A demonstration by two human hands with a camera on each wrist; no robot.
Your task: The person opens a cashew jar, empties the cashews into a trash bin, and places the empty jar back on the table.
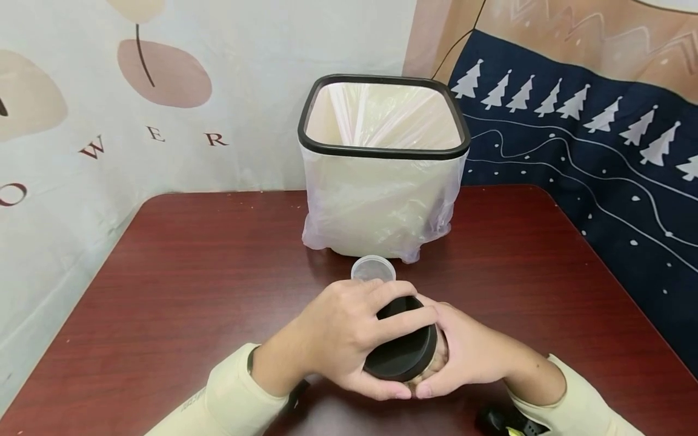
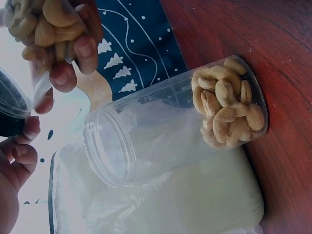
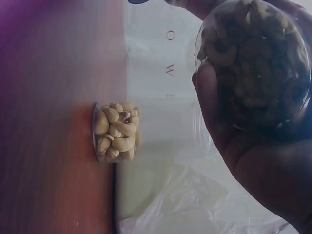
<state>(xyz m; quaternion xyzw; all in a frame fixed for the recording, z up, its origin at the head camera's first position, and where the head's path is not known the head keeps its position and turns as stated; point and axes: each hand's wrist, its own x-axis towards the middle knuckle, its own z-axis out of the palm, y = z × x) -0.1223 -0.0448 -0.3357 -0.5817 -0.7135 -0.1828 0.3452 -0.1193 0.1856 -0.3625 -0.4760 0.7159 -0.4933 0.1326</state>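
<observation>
My left hand point(image 1: 343, 336) lies over a black lid point(image 1: 400, 357), its fingers and thumb spread round the rim. Beneath it my right hand point(image 1: 474, 348) grips a clear jar of cashews point(image 3: 253, 58) by its side. How tightly the lid sits on the jar cannot be told. A second clear jar point(image 2: 156, 122) stands upright and uncovered on the table, just beyond my hands. Cashews point(image 2: 226, 109) fill only its bottom part. In the head view my left hand hides most of that jar, leaving its round mouth point(image 1: 373, 267) visible.
Behind the standing jar is a white trash bin point(image 1: 382, 200) with a black rim and a plastic bag liner. The dark red table point(image 1: 191, 290) reaches back to a printed cloth point(image 1: 245, 121) on the left and a navy one point(image 1: 572, 151) on the right.
</observation>
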